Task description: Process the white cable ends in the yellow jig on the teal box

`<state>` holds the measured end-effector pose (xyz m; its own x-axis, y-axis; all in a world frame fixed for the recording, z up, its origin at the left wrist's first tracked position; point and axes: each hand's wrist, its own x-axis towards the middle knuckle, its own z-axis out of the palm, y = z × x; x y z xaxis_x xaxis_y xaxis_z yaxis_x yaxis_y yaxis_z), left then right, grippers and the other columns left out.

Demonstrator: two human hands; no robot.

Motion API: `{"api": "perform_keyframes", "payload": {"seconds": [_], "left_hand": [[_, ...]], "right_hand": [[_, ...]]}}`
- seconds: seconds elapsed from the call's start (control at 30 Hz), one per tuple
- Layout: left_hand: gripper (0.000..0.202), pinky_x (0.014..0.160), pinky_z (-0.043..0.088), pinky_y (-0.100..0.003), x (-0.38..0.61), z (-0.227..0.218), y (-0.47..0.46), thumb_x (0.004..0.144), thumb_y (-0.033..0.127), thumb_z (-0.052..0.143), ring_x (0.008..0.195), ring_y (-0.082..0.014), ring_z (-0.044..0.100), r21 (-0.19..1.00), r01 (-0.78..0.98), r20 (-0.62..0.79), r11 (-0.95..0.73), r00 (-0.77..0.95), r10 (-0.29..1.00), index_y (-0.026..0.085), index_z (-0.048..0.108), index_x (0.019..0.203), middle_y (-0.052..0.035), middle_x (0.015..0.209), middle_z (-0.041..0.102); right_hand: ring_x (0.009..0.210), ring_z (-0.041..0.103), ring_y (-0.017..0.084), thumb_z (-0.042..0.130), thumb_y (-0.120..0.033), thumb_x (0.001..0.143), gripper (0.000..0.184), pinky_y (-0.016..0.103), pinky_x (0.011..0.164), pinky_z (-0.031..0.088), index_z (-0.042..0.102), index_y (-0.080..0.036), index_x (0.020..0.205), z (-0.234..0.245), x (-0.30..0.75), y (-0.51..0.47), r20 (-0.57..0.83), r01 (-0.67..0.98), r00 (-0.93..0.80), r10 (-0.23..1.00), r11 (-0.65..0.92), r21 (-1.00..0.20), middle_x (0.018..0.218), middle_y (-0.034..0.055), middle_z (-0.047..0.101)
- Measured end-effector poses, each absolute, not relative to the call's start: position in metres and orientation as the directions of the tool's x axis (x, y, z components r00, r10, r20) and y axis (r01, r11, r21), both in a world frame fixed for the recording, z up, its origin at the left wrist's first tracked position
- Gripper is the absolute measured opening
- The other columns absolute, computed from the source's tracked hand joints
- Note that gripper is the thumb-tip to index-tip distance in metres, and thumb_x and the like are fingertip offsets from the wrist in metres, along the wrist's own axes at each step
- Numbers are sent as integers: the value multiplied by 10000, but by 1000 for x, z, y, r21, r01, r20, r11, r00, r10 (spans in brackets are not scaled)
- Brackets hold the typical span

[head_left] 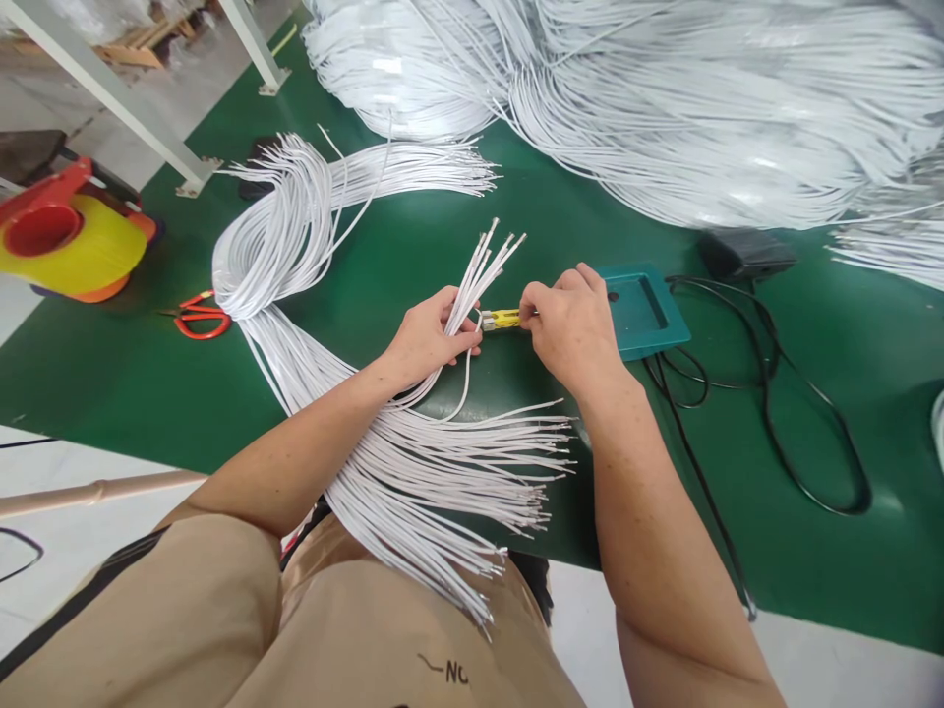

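Note:
My left hand [428,334] is closed around a small bunch of white wires [487,261] whose stripped ends fan up and to the right. My right hand [567,320] pinches a small yellow connector piece [502,318] right beside the left hand's fingers; one wire loops down from it. A thick bundle of white wires [413,472] runs from the table over my lap, its bare ends pointing right. Just behind my right hand lies a teal tray-like block [645,310].
The green table [811,413] carries large heaps of white wire [700,108] at the back, black cables [767,403] and a black adapter [741,254] on the right, red scissors [199,317] on the left. A yellow spool [70,236] stands off the left edge.

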<state>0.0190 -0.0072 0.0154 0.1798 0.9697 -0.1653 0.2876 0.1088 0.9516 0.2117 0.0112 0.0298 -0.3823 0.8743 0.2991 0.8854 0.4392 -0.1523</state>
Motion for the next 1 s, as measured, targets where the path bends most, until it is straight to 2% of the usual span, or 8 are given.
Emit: {"api": "perform_keyframes", "payload": {"seconds": [0.2, 0.33, 0.47, 0.53, 0.6, 0.83, 0.9, 1.0], "left_hand": [[318, 459, 492, -157, 18, 12, -7, 703, 184, 666, 675, -152, 704, 924, 372, -172, 86, 203, 964, 193, 553, 1000, 8, 801, 660], [332, 467, 501, -159, 17, 11, -7, 701, 189, 677, 674, -149, 704, 926, 367, -182, 94, 214, 960, 196, 556, 1010, 6, 811, 660], [377, 454, 486, -160, 15, 13, -6, 698, 177, 688, 691, -163, 710, 938, 320, -218, 135, 241, 946, 182, 553, 1050, -9, 823, 658], [398, 459, 483, -164, 14, 15, -5, 701, 168, 693, 694, -167, 711, 940, 304, -238, 155, 258, 936, 171, 554, 1074, -14, 819, 652], [419, 470, 482, -168, 12, 17, -3, 703, 165, 701, 694, -168, 710, 939, 295, -262, 179, 271, 926, 166, 560, 1097, -17, 814, 648], [538, 512, 471, -184, 1, 22, 2, 690, 208, 753, 721, -173, 710, 950, 211, -285, 231, 281, 916, 173, 559, 1190, -2, 789, 632], [557, 515, 456, -179, -1, 21, 3, 679, 237, 774, 731, -164, 702, 954, 157, -292, 255, 294, 910, 171, 578, 1197, -1, 785, 631], [477, 537, 450, -180, -2, 17, 4, 658, 301, 804, 713, -128, 662, 961, 52, -276, 273, 302, 912, 152, 648, 1084, -12, 809, 652]], "right_hand": [[822, 497, 238, 432, -71, 787, 279, 501, 1053, 347, 663, -216, 728, 27, 211, 13, 318, 888, -362, 876, 428, -167, 620, 47, 498], [863, 527, 245, 451, -93, 817, 248, 514, 1093, 307, 663, -209, 758, 29, 211, 11, 270, 891, -367, 890, 419, -172, 667, 55, 570], [1136, 500, 305, 517, -228, 883, 183, 625, 1125, 173, 650, -193, 1004, 31, 218, 4, 365, 917, -301, 881, 373, -144, 1057, 113, 668], [1274, 413, 360, 511, -289, 907, 282, 695, 1088, 139, 598, -181, 1153, 28, 223, 1, 450, 953, -183, 874, 270, -137, 1286, 162, 583], [1326, 365, 390, 477, -315, 930, 351, 722, 1056, 150, 550, -172, 1243, 24, 227, 0, 483, 972, -102, 870, 190, -138, 1379, 194, 513], [1270, 441, 361, 484, -321, 934, 361, 629, 1062, 249, 566, -165, 1249, 27, 225, 0, 491, 962, -85, 867, 200, -187, 1353, 190, 544], [1155, 524, 306, 473, -321, 945, 305, 510, 1006, 368, 623, -166, 1160, 36, 216, -7, 481, 909, -145, 865, 308, -279, 1227, 159, 629], [944, 592, 208, 439, -308, 968, 278, 340, 846, 465, 690, -189, 962, 46, 195, -22, 401, 696, -434, 807, 583, -419, 980, 78, 707]]}}
